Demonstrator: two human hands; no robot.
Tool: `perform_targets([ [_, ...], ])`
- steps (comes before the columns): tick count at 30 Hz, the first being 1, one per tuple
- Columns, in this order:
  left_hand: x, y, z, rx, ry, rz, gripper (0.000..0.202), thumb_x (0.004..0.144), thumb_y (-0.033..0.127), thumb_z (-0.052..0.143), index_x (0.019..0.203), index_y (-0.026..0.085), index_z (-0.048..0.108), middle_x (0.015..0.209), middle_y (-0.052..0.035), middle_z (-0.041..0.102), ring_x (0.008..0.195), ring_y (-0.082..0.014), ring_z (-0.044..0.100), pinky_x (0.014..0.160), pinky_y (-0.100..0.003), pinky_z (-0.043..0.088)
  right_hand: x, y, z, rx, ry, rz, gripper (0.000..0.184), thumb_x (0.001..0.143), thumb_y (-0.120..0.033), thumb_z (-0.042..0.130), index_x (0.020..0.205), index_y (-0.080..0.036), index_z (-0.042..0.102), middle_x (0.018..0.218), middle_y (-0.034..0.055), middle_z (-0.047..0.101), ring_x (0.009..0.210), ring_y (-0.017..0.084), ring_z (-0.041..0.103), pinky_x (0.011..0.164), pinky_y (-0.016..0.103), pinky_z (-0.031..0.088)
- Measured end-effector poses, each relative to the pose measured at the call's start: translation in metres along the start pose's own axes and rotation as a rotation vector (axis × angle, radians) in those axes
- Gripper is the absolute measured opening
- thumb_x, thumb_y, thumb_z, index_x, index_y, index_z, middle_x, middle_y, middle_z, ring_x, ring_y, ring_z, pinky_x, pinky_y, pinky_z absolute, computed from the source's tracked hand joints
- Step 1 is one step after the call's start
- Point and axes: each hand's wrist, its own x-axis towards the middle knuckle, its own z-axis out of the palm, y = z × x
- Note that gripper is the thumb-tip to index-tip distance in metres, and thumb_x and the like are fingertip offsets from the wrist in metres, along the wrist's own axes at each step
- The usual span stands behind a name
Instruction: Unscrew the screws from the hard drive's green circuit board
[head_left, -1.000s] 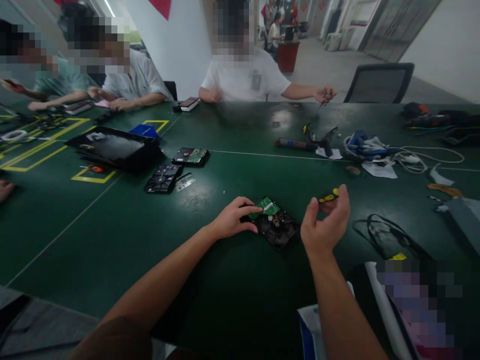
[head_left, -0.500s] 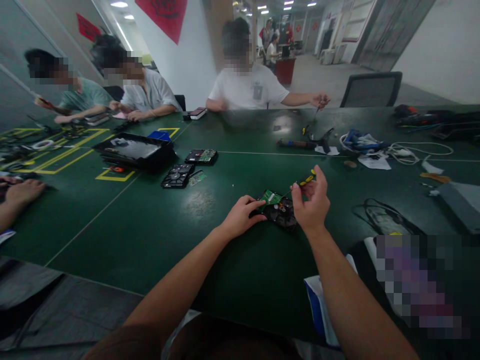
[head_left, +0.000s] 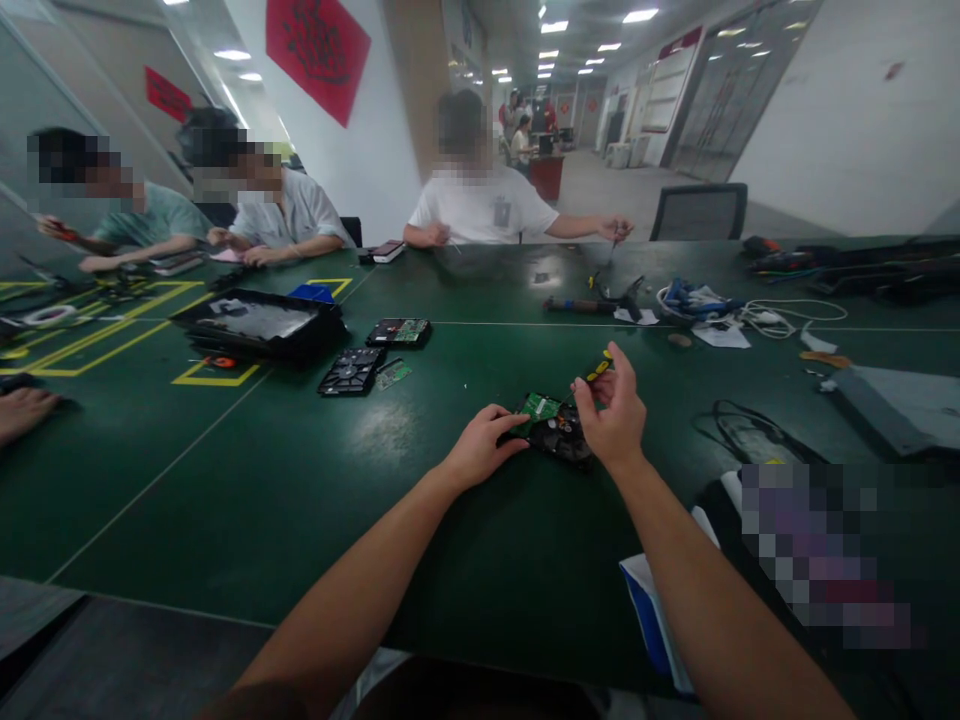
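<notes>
A black hard drive (head_left: 556, 435) with a green circuit board (head_left: 536, 406) lies on the green table (head_left: 300, 470) in front of me. My left hand (head_left: 481, 447) rests on the drive's left edge, fingers curled against it. My right hand (head_left: 611, 410) is closed round a small screwdriver with a yellow-and-black handle (head_left: 598, 369), its tip pointing down at the drive.
Two more hard drives (head_left: 351, 369) (head_left: 399, 332) and a black tray (head_left: 259, 322) lie to the left. Cables and tools (head_left: 697, 300) sit at the far right, a black cord (head_left: 750, 430) near right. Three people sit across the table; another person's hand (head_left: 22, 410) is at the left edge.
My right hand has brought the screwdriver from beside the drive to just over it. The camera has tilted up, showing more of the room. My left hand has stayed on the drive.
</notes>
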Motion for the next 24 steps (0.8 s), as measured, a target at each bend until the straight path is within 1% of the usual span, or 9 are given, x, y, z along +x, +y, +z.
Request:
perform_targets([
  [4, -0.002, -0.003, -0.003, -0.011, 0.014, 0.011, 0.038, 0.096, 0.030, 0.069, 0.133, 0.026, 0.067, 0.115, -0.0066, 0.065, 0.103, -0.0216, 0.064, 0.095, -0.039, 0.056, 0.000, -0.002, 0.002, -0.021, -0.014, -0.020, 0.072, 0.095, -0.035, 0.060, 0.159, -0.024, 0.031, 0.112, 0.0108, 0.071, 0.089, 0.025, 0.074, 0.082, 0.045, 0.066],
  [9, -0.004, -0.008, -0.005, -0.038, 0.011, 0.021, 0.032, 0.096, 0.026, 0.067, 0.128, 0.025, 0.070, 0.114, -0.0061, 0.067, 0.097, -0.0193, 0.067, 0.090, -0.036, 0.057, 0.000, -0.005, 0.001, -0.049, -0.034, -0.047, 0.070, 0.096, -0.033, 0.057, 0.159, -0.023, 0.030, 0.114, 0.0108, 0.071, 0.089, 0.025, 0.074, 0.083, 0.046, 0.066],
  [13, -0.003, -0.012, -0.004, -0.040, 0.018, 0.038, 0.033, 0.096, 0.024, 0.067, 0.129, 0.024, 0.069, 0.113, -0.0065, 0.068, 0.101, -0.0201, 0.067, 0.092, -0.036, 0.056, -0.001, -0.006, 0.000, -0.046, -0.045, -0.029, 0.072, 0.095, -0.032, 0.057, 0.160, -0.019, 0.027, 0.110, 0.0122, 0.071, 0.088, 0.026, 0.074, 0.083, 0.047, 0.066],
  [15, -0.003, -0.013, -0.003, -0.030, 0.016, 0.044, 0.033, 0.096, 0.023, 0.066, 0.129, 0.024, 0.069, 0.113, -0.0066, 0.068, 0.102, -0.0206, 0.067, 0.093, -0.036, 0.056, -0.001, -0.006, 0.000, -0.052, -0.049, -0.035, 0.073, 0.095, -0.033, 0.058, 0.160, -0.019, 0.026, 0.111, 0.0126, 0.070, 0.086, 0.025, 0.074, 0.082, 0.047, 0.066],
  [18, -0.002, -0.013, -0.002, -0.028, 0.024, 0.041, 0.033, 0.096, 0.022, 0.067, 0.128, 0.024, 0.070, 0.112, -0.0065, 0.068, 0.101, -0.0208, 0.067, 0.093, -0.037, 0.057, -0.001, -0.008, 0.001, -0.084, -0.031, -0.051, 0.072, 0.094, -0.034, 0.059, 0.158, -0.021, 0.029, 0.113, 0.0123, 0.069, 0.084, 0.024, 0.072, 0.080, 0.046, 0.066],
  [20, -0.002, -0.012, -0.002, -0.041, 0.034, 0.035, 0.032, 0.095, 0.021, 0.067, 0.127, 0.024, 0.070, 0.112, -0.0063, 0.068, 0.101, -0.0207, 0.067, 0.093, -0.037, 0.057, 0.000, -0.010, 0.002, -0.105, -0.015, -0.062, 0.069, 0.093, -0.035, 0.061, 0.156, -0.021, 0.034, 0.109, 0.0109, 0.069, 0.081, 0.023, 0.071, 0.078, 0.045, 0.066],
  [22, -0.002, -0.011, -0.003, -0.048, 0.034, 0.032, 0.032, 0.095, 0.021, 0.067, 0.127, 0.025, 0.070, 0.112, -0.0061, 0.068, 0.100, -0.0203, 0.067, 0.092, -0.037, 0.057, 0.001, -0.013, 0.003, -0.116, -0.020, -0.077, 0.066, 0.093, -0.035, 0.062, 0.152, -0.022, 0.038, 0.108, 0.0099, 0.069, 0.078, 0.022, 0.070, 0.077, 0.045, 0.065],
  [24, -0.001, -0.010, -0.003, -0.050, 0.028, 0.033, 0.030, 0.095, 0.021, 0.068, 0.125, 0.024, 0.071, 0.111, -0.0060, 0.068, 0.098, -0.0197, 0.068, 0.091, -0.036, 0.057, 0.002, -0.015, 0.004, -0.121, -0.042, -0.097, 0.062, 0.093, -0.034, 0.062, 0.150, -0.023, 0.041, 0.112, 0.0103, 0.068, 0.078, 0.022, 0.069, 0.078, 0.045, 0.065],
])
